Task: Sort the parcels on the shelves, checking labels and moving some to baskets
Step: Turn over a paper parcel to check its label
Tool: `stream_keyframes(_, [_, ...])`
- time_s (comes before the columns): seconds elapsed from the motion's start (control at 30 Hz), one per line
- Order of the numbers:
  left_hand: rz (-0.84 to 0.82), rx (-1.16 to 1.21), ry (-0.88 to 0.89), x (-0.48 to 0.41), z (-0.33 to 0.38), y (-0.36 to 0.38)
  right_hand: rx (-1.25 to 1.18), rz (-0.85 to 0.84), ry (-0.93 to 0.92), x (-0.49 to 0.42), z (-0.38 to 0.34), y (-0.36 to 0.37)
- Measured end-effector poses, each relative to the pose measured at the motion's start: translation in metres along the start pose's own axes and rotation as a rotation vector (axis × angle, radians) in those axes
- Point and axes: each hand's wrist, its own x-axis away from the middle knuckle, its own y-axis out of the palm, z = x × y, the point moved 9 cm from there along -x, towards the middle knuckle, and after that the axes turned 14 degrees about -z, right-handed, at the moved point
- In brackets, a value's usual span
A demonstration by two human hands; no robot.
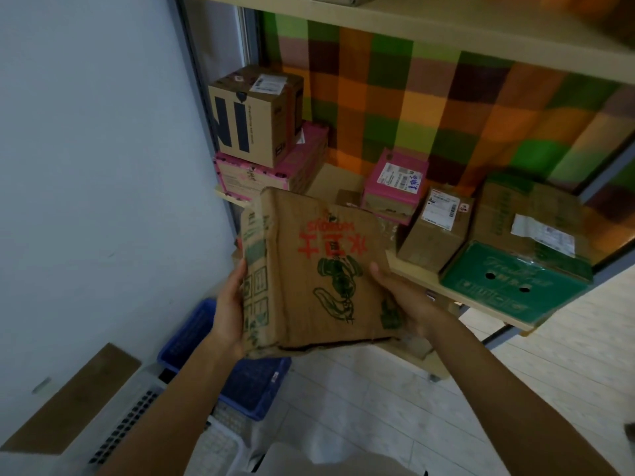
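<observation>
Parcel (319,269), a worn and creased carton, hangs in the air at mid-view, just in front of the shelf (429,280). We clamp it between our left grip (230,304) at its 9 o'clock and our right grip (402,297) at its 3 o'clock. Both grips hold the carton, thumbs showing; the fingers probably wrap beneath, though we cannot see them. The near bottom edge gapes, so tilting it could spill the contents. The blue basket (240,379) lies on the floor at 7 o'clock, and a careless drop might miss it. A swing toward 3 o'clock could knock the green box (512,286) at the shelf's front edge.
</observation>
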Motion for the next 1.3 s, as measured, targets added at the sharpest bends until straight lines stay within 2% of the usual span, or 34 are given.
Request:
stream_keyframes(0.03, [0.011, -0.027, -0.016, -0.001, 0.0, -0.001, -0.036, -0.047, 0.011, -0.002, 0.006, 0.001])
stream_keyframes(0.1, [0.031, -0.139, -0.01, -0.003, 0.003, -0.002, -0.042, -0.016, -0.022, -0.006, 0.011, -0.005])
stream_keyframes(0.23, [0.163, -0.577, 0.105, -0.006, 0.03, -0.02, -0.102, 0.076, -0.121, -0.001, 0.012, -0.008])
stream_keyframes(0.37, [0.114, -0.772, -0.092, -0.012, 0.019, -0.03, -0.048, 0.163, -0.185, 0.004, 0.004, 0.004])
stream_keyframes(0.53, [0.185, -0.693, -0.06, -0.008, 0.024, -0.054, 0.06, 0.195, -0.226, 0.006, -0.007, 0.019])
stream_keyframes(0.63, [0.167, -0.598, -0.049, -0.007, 0.031, -0.065, -0.019, 0.034, -0.219, 0.005, -0.014, 0.03])
stream_keyframes(0.7, [0.124, -0.543, -0.06, -0.004, 0.035, -0.068, -0.062, -0.003, -0.187, 0.003, -0.014, 0.03])
stream_keyframes(0.8, [0.024, -0.478, -0.159, 0.005, 0.025, -0.062, -0.167, -0.099, -0.16, -0.001, -0.012, 0.031])
stream_keyframes(0.87, [0.027, -0.533, -0.212, 0.009, 0.016, -0.056, -0.255, -0.208, -0.115, 0.0, -0.013, 0.052])
stream_keyframes(0.9, [0.049, -0.644, -0.201, 0.009, 0.015, -0.052, -0.254, -0.226, -0.111, 0.001, -0.016, 0.065])
stream_keyframes(0.97, [0.128, -0.861, -0.167, 0.004, 0.013, -0.046, -0.036, -0.195, -0.088, -0.005, -0.015, 0.09])
stream_keyframes(1.03, [0.119, -0.853, -0.174, 0.0, 0.004, -0.034, 0.221, -0.132, -0.087, -0.013, -0.01, 0.114])
stream_keyframes(1.13, [0.093, -0.584, -0.308, 0.001, -0.018, -0.042, 0.24, -0.058, -0.112, -0.023, -0.001, 0.124])
stream_keyframes(1.3, [0.006, -0.566, -0.296, 0.004, -0.026, -0.038, 0.328, 0.035, -0.22, -0.019, -0.005, 0.117])
